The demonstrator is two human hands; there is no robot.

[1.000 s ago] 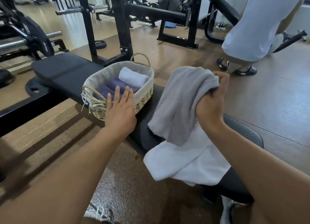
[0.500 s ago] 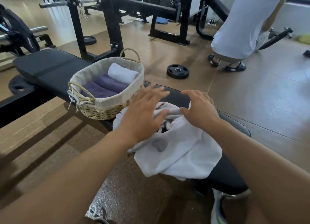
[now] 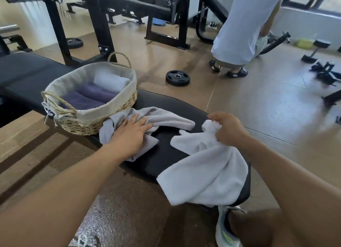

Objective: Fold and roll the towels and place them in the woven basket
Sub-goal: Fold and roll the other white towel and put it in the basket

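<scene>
head | left hand (image 3: pixel 132 134) flat on grey towel (image 3: pixel 166 117) | right hand (image 3: pixel 227 128) pinching white towel (image 3: pixel 204 171)

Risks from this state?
1. White towel hangs over the bench edge, held only by the right hand; it may slide to the floor.
2. Grey towel touches the basket; the left hand spreading it may nudge the basket.

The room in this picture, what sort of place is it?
Most likely a gym. The towels lie on a padded black bench, a weight plate sits on the floor, a dumbbell lies at the right, and black steel racks stand behind.
</scene>
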